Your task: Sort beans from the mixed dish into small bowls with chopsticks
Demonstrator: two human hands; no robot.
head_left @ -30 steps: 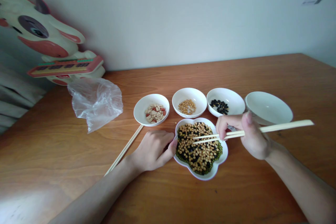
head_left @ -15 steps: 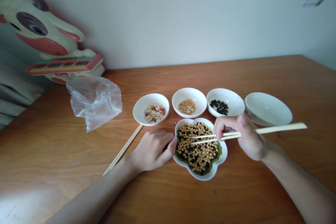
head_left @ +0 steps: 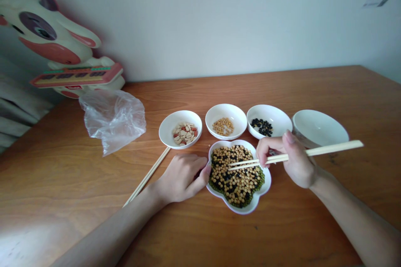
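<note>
My right hand (head_left: 294, 160) grips a pair of chopsticks (head_left: 332, 147), their tips over the beans in a white flower-shaped dish (head_left: 265, 194). Yellow soybeans (head_left: 239, 192), black beans and green mung beans fill this dish. Whether a bean sits between the tips is too small to tell. At the dish's left edge, my left hand (head_left: 184, 177) pinches the rim with thumb and fingers. Behind the dish stand a bowl of soybeans (head_left: 223, 126) and a bowl of black beans (head_left: 261, 127).
A bowl of pale seeds and reddish nuts (head_left: 184, 133) stands at the left of the row; an empty-looking white bowl (head_left: 321, 127) is at the right. A second chopstick pair (head_left: 147, 175) lies by my left forearm. Farther left are a plastic bag (head_left: 114, 119) and a cow-shaped toy (head_left: 72, 50).
The chopstick tips have drawn closer together, and their rear ends have shifted slightly up and left with my right hand. My left hand stays on the dish rim.
</note>
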